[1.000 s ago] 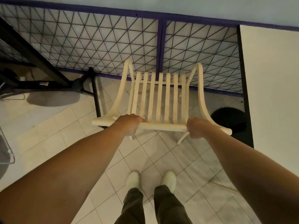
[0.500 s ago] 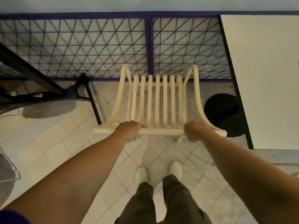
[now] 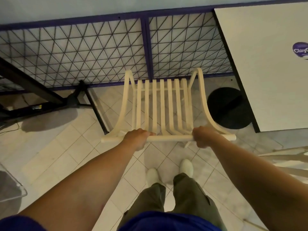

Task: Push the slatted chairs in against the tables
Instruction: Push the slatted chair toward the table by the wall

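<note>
The slatted chair point(image 3: 162, 107) is seen from above and behind, so its legs are mostly hidden beneath the seat slats; only a pale stub shows below the top rail near the right hand. The white tabletop point(image 3: 270, 67) at right is cut off by the frame's edge, as is a purple round label point(image 3: 300, 50) on it whose lettering is only partly readable. Under the tabletop's corner lies its black round base point(image 3: 229, 108), partly covered. The chair stands just left of that tabletop, not under it, facing the purple-framed mesh railing point(image 3: 93, 54). Both hands are clamped on the chair's top rail, well apart: the left hand point(image 3: 137, 139) left of centre, the right hand point(image 3: 202, 137) near the right end. At the lower left, a clear plastic bin point(image 3: 15, 192) is cropped; its contents cannot be made out.
</note>
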`<state>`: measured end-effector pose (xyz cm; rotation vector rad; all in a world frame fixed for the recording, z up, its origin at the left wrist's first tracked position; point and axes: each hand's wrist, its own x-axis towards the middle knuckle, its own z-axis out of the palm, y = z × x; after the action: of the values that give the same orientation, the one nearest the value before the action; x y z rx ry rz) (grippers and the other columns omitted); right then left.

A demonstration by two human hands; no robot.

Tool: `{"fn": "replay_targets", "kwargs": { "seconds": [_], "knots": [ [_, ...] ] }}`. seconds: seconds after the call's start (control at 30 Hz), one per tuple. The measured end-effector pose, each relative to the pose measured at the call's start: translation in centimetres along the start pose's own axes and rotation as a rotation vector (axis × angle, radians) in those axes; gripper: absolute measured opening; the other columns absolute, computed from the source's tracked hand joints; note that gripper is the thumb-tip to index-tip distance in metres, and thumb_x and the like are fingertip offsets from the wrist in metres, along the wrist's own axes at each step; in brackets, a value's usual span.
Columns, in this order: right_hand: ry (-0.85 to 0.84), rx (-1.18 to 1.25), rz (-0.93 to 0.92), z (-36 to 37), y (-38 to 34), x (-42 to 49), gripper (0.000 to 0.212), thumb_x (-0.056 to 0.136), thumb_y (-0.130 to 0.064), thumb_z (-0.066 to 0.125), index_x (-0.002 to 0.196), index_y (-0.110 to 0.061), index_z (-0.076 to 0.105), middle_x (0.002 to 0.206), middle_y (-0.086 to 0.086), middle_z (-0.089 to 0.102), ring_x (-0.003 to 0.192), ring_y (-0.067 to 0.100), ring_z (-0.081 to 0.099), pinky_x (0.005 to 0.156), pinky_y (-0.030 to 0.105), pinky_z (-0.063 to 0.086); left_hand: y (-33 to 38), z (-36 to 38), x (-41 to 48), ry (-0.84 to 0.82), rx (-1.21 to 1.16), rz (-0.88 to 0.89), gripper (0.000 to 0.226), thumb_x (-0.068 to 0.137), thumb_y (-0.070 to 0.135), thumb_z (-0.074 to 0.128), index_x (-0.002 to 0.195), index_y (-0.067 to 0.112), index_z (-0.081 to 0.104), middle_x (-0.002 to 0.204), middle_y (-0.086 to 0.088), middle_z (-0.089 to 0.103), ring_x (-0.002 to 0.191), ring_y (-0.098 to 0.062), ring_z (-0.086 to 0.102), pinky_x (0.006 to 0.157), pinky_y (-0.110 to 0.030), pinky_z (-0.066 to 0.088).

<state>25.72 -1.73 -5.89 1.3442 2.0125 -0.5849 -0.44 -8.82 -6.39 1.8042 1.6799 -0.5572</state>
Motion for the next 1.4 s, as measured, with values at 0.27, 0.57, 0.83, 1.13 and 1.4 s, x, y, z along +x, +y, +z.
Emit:
{"fn": "replay_targets", "kwargs": {
  "seconds": [0.27, 0.57, 0.83, 1.13, 1.4],
  "knots": [
    [-0.072, 0.079, -0.062, -0.1, 1.7, 0.5, 0.041, 0.084, -0.021, 0.069, 0.125, -0.022, 0.064, 0.099, -0.003, 0.067, 0.090, 0.016, 0.063, 0.090, 0.035, 0.054, -0.3, -0.3, 0.5, -0.058, -0.056, -0.034, 0.062, 0.095, 0.015, 0.052, 0.145, 0.050, 0.042, 0.111, 0.001, 0.056, 0.088, -0.023, 0.054, 0.069, -0.033, 0.043],
    [-0.098, 0.055, -0.156, 0.7, 2.7, 2.0, 0.053, 0.085, -0.012, 0.069, 0.134, -0.025, 0.057, 0.112, -0.003, 0.065, 0.101, 0.018, 0.061, 0.096, 0.036, 0.048, -0.7, 0.2, 0.6, -0.053, -0.032, -0.113, 0.078, 0.092, 0.004, 0.053, 0.146, 0.057, 0.034, 0.123, 0.002, 0.058, 0.086, -0.019, 0.056, 0.074, -0.036, 0.053],
    [-0.103, 0.065, -0.131, 1.1, 2.4, 2.1, 0.053, 0.087, -0.007, 0.065, 0.136, -0.025, 0.056, 0.116, -0.001, 0.065, 0.104, 0.018, 0.060, 0.095, 0.034, 0.046, -1.0, 0.3, 0.7, -0.050, 0.012, -0.035, 0.086, 0.093, -0.002, 0.056, 0.151, 0.055, 0.027, 0.104, 0.002, 0.050, 0.079, -0.020, 0.054, 0.069, -0.034, 0.049],
    [-0.119, 0.078, -0.049, 1.3, 0.8, 1.2, 0.056, 0.088, -0.005, 0.063, 0.137, -0.030, 0.055, 0.113, -0.002, 0.064, 0.107, 0.019, 0.059, 0.099, 0.037, 0.045, -2.6, 0.4, 0.3, -0.070, -0.009, 0.047, 0.081, 0.096, 0.000, 0.053, 0.152, 0.052, 0.028, 0.118, -0.003, 0.057, 0.094, -0.026, 0.062, 0.070, -0.037, 0.050],
    [-0.086, 0.179, 0.018, 2.2, -2.7, 0.8, 0.051, 0.087, -0.009, 0.064, 0.130, -0.035, 0.058, 0.105, -0.006, 0.062, 0.099, 0.017, 0.060, 0.095, 0.038, 0.050, -6.3, -1.5, 0.4, -0.070, 0.083, 0.086, 0.076, 0.097, 0.003, 0.048, 0.149, 0.055, 0.031, 0.105, 0.002, 0.047, 0.089, -0.025, 0.056, 0.068, -0.037, 0.042]
  ]
}}
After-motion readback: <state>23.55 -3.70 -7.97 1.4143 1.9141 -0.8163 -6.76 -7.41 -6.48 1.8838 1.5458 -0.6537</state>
